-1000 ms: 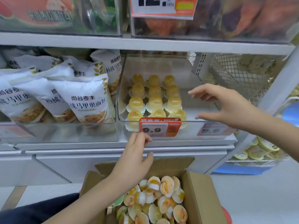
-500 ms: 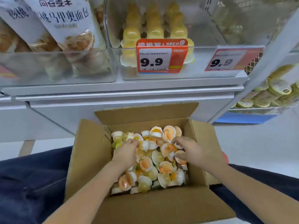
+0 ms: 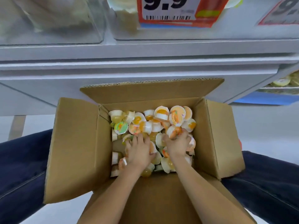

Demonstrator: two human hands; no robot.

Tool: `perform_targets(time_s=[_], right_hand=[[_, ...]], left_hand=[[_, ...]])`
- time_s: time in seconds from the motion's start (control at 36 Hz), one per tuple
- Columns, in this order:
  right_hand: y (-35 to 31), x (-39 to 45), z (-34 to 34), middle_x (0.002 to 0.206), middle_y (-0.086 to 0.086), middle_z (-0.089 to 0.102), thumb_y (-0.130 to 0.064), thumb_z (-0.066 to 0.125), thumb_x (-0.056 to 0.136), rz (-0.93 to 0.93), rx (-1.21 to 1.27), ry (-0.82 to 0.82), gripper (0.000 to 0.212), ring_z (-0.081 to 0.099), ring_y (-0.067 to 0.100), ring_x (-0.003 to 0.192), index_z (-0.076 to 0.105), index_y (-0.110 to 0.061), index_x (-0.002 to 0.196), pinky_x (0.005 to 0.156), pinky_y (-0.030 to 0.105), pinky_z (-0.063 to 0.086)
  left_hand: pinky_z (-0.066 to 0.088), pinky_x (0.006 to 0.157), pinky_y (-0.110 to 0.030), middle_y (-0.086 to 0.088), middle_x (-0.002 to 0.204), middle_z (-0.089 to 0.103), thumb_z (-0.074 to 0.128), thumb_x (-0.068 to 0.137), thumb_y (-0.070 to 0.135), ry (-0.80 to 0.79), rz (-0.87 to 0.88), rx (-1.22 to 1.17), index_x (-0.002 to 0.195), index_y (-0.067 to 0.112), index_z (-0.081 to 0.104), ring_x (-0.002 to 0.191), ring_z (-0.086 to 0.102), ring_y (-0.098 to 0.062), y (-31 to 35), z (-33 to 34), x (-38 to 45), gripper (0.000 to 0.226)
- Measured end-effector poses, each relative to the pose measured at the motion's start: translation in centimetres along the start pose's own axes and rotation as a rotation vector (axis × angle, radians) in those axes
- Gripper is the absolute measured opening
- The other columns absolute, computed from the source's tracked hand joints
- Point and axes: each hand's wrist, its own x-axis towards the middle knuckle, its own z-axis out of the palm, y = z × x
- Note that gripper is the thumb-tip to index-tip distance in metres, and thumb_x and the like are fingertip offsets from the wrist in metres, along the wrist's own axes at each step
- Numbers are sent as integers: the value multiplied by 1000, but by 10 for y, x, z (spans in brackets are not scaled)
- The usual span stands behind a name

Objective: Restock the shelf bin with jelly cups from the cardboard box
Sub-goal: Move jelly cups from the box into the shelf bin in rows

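**Two hands deep in a box of jelly cups**

Dozens of small round plastic jelly cups (image 3: 161, 113), white-rimmed with yellow and orange filling and printed foil lids, heaped loose at every angle inside an open brown cardboard box (image 3: 72, 143), all four flaps folded outward. One green-lidded cup (image 3: 121, 127) near the left edge of the heap.

Left hand (image 3: 138, 151) palm-down on the pile, fingers (image 3: 129, 143) spread and bent over several cups; whether actually gripping any, impossible to tell. Right hand (image 3: 176, 144) just beside it, fingers (image 3: 183, 135) curled around an orange-lidded cup (image 3: 174, 131).

Box set between two dark blue trouser legs (image 3: 21, 167), directly in front of a white shop shelf (image 3: 145, 50). Above, at the upper edge, the clear plastic shelf bin (image 3: 126, 29) with a red-and-white "9.9" price tag (image 3: 174, 12) on its front. Pale floor (image 3: 262, 123) at the right.
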Motion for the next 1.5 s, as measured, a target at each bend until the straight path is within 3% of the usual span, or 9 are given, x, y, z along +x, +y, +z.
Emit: perform_targets(time_s=[0.19, 0.33, 0.53, 0.64, 0.78, 0.89, 1.0, 1.19, 1.5], right_hand=[[4, -5, -10, 125, 12, 45, -24, 82, 70, -88, 49, 61, 64, 40, 24, 116, 44, -9, 119, 83, 26, 33], [-1, -15, -40, 109, -1, 46, -23, 82, 70, -213, 51, -8, 56, 44, 14, 103, 41, -17, 108, 84, 28, 42], [-33, -33, -89, 92, -13, 53, -6, 69, 75, -364, -72, -306, 55, 55, 7, 81, 37, -27, 114, 57, 16, 40], [-61, -47, -115, 88, -10, 54, -8, 69, 76, -444, -148, -402, 54, 53, 4, 73, 34, -29, 110, 49, 8, 40], [-101, -67, -150, 96, -7, 60, -25, 79, 72, -591, -246, -444, 50, 56, 2, 79, 43, -28, 107, 57, 10, 44], [-137, -93, -194, 92, -15, 61, -42, 82, 69, -742, -331, -411, 55, 59, 4, 80, 51, -27, 111, 68, 14, 49], [-166, -114, -223, 104, -12, 58, -43, 79, 71, -886, -362, -299, 67, 54, 2, 91, 49, -25, 128, 73, 11, 42], [-188, -120, -224, 103, -24, 39, -32, 79, 72, -966, -72, -115, 80, 44, -10, 96, 31, -42, 136, 74, 6, 37], [-205, -113, -230, 114, -19, 58, -22, 78, 75, -933, 96, -309, 49, 56, 3, 104, 57, -40, 116, 85, 29, 54]], left_hand=[[10, 114, -42, -5, 137, 37, 53, 85, 52, 69, 7, -90, 133, 24, 44, 131, 31, -24, -11, 1, -9, 56], [31, 105, -33, -2, 128, 43, 62, 80, 48, 133, -16, -257, 126, 20, 52, 121, 41, -21, -19, -12, -17, 55], [38, 52, -25, -4, 80, 53, 73, 74, 31, 119, -401, -979, 76, 13, 49, 67, 50, -18, -6, -72, -34, 31], [53, 79, -39, -12, 91, 53, 66, 86, 18, -182, -712, -1861, 91, 8, 52, 74, 55, -23, 1, -123, -44, 18], [57, 62, -47, -17, 104, 57, 64, 85, 15, -251, -573, -2052, 99, 6, 55, 99, 59, -30, 7, -188, -59, 19], [50, 82, -33, -3, 93, 57, 64, 85, 24, -282, -334, -1923, 87, 21, 56, 83, 57, -15, 13, -250, -73, 9], [50, 88, -48, -17, 97, 62, 57, 88, 22, -477, -165, -1989, 99, 7, 60, 86, 62, -29, 19, -290, -92, 18], [57, 76, -37, -22, 120, 62, 64, 72, 15, -457, 63, -2060, 117, -6, 58, 95, 65, -27, 33, -302, -94, 51], [53, 88, -41, -28, 121, 60, 58, 77, 25, -539, 215, -2098, 121, -6, 54, 113, 60, -36, 37, -304, -87, 54]])
